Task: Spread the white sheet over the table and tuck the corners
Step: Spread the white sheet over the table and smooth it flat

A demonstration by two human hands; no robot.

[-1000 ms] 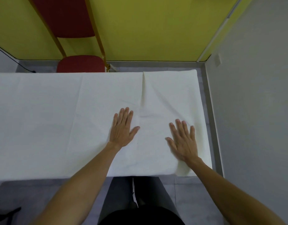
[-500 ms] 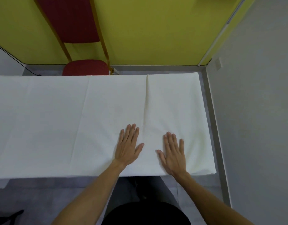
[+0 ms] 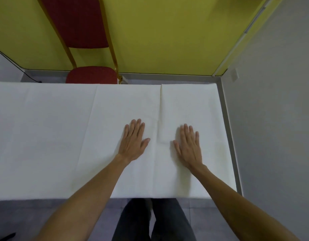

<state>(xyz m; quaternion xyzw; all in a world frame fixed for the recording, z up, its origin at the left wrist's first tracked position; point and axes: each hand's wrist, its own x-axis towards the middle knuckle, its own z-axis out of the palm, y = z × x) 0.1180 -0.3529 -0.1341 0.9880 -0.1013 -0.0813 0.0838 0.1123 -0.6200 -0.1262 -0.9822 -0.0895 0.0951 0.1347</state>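
The white sheet (image 3: 45, 136) lies flat over the whole table top, from the left frame edge to the table's right end. A raised fold (image 3: 160, 108) runs from the far edge toward me, right of centre. My left hand (image 3: 133, 141) rests palm down on the sheet just left of that fold, fingers spread. My right hand (image 3: 189, 145) lies flat just right of the fold, fingers together and pointing away. Neither hand grips the cloth. The table itself is hidden under the sheet.
A red chair (image 3: 91, 74) with a gold frame stands behind the table's far edge, against the yellow wall (image 3: 167, 32). A grey wall (image 3: 272, 136) runs close along the table's right end. My dark-trousered legs (image 3: 153, 221) stand at the near edge.
Both hands have slid away from the near edge toward the table's middle. The right hand, earlier out near the right end, came in beside the fold and stays there.
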